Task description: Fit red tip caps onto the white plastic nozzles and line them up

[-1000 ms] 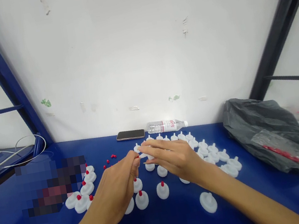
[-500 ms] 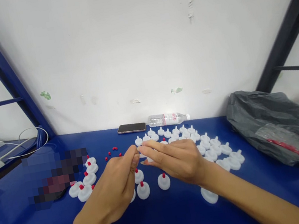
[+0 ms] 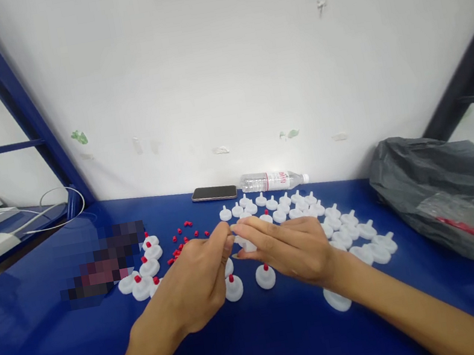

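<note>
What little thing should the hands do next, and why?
Perhaps ease the left hand back slightly while the right hand holds the white piece: the hands hide its tip, so I can't tell whether it's capped. One piece nearby wears a red cap.

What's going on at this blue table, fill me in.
A person is working on a white disc-shaped piece above the blue table. The right hand holds it, and the left hand is pinched up against it; what those fingertips grip is hidden. Loose red caps lie beyond the left hand. Red-tipped white pieces sit at left and in front, while many bare-stemmed ones spread out at right.
</note>
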A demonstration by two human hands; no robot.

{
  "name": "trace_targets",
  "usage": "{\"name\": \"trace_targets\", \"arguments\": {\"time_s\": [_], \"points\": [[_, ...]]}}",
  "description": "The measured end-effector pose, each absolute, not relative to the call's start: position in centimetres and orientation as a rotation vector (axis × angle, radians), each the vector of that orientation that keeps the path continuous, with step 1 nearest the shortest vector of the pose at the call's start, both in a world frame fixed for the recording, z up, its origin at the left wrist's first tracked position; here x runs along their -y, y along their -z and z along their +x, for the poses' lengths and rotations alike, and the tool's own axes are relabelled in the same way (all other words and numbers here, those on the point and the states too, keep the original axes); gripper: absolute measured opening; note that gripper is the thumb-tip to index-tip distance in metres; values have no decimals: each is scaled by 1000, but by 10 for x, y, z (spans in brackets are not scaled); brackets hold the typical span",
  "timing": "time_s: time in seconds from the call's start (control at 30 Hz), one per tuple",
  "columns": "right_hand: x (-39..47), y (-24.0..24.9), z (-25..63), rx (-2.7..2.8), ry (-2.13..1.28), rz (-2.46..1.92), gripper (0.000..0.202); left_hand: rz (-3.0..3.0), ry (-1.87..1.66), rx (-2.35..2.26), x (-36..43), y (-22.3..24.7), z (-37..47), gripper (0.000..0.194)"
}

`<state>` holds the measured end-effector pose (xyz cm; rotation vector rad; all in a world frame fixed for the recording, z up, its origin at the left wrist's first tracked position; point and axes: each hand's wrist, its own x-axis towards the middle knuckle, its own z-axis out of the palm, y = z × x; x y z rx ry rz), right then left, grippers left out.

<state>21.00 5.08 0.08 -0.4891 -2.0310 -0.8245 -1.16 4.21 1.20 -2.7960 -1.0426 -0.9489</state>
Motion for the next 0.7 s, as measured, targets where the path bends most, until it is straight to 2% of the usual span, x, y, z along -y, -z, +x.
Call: {"name": "trace_targets", "arguments": {"time_s": [0.1,0.33,0.43,0.57,0.7], "points": [[-51,0,208,2020,802,-505,43,-2784,959,1018,-43,-13,-11,18],[-52,-16,209,2082,801,-567,23,-2815,953,1132,-45,-18,-11,26],[-55,-18,209,2114,741,-629,21,-2813,935,1205,-47,-19,-10,32],[-60,-13,211,2183,679,-803,29,-2739,880,1399,-51,-24,-15,38],[-62,-11,215,2281,588,-852,18,-2682,767,1495,-54,-34,-32,36]]}}
